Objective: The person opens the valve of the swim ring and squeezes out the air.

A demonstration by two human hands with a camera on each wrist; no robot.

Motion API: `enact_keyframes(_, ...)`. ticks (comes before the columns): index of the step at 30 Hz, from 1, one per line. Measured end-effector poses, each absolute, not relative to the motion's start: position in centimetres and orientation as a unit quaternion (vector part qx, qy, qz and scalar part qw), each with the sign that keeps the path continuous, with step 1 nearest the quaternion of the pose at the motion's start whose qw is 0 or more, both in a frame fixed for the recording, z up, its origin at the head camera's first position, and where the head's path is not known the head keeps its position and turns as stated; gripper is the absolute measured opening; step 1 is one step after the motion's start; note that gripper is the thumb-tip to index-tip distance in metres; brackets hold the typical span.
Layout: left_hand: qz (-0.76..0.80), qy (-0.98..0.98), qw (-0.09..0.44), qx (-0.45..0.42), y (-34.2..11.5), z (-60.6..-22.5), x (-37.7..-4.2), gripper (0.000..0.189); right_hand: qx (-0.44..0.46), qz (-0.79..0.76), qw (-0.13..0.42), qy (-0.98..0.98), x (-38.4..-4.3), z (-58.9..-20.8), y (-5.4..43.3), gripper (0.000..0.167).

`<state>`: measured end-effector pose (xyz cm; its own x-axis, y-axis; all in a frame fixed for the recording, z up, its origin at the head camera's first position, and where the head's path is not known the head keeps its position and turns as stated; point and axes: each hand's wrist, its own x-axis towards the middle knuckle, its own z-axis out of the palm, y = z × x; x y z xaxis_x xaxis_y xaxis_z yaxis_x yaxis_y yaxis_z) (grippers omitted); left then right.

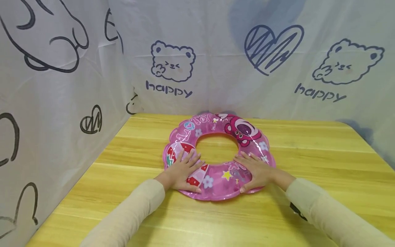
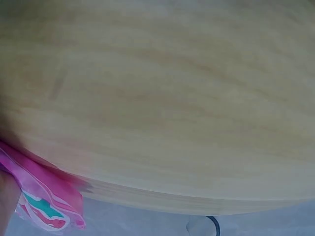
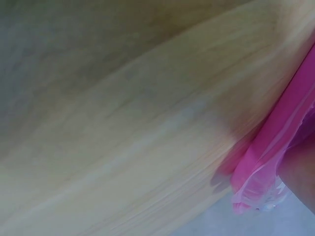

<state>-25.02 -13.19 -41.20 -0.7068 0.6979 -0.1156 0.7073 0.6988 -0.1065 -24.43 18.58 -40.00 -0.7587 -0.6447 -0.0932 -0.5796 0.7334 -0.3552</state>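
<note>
A pink inflatable swim ring point(image 1: 216, 183) lies on the wooden table, printed with a bear, strawberries, flowers and a yellow star. My left hand point(image 1: 184, 170) rests on its near left part, fingers spread over the strawberry print. On the near right part lies my right hand point(image 1: 255, 170), fingers straight and thumb toward the front edge. In the left wrist view, the ring's edge point(image 2: 54, 196) shows at the lower left beside a bit of the hand. The right wrist view has the pink ring point(image 3: 266, 162) at its right side, the hand mostly out of frame.
The wooden table point(image 1: 308, 154) stretches out around the ring. White cloth point(image 1: 216, 68) with drawn bears, hearts and the word "happy" hangs behind it and along the left side. A dark strap point(image 1: 298, 211) shows under the right sleeve.
</note>
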Motion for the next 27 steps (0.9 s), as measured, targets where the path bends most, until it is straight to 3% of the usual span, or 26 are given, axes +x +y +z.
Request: enact_keyframes(27, -0.080, 0.922, 0.034, 0.376, -13.11, -41.26, -25.20, 0.099, -0.326, -0.179, 0.142, 0.917, -24.47, -39.96, 18.64, 0.107)
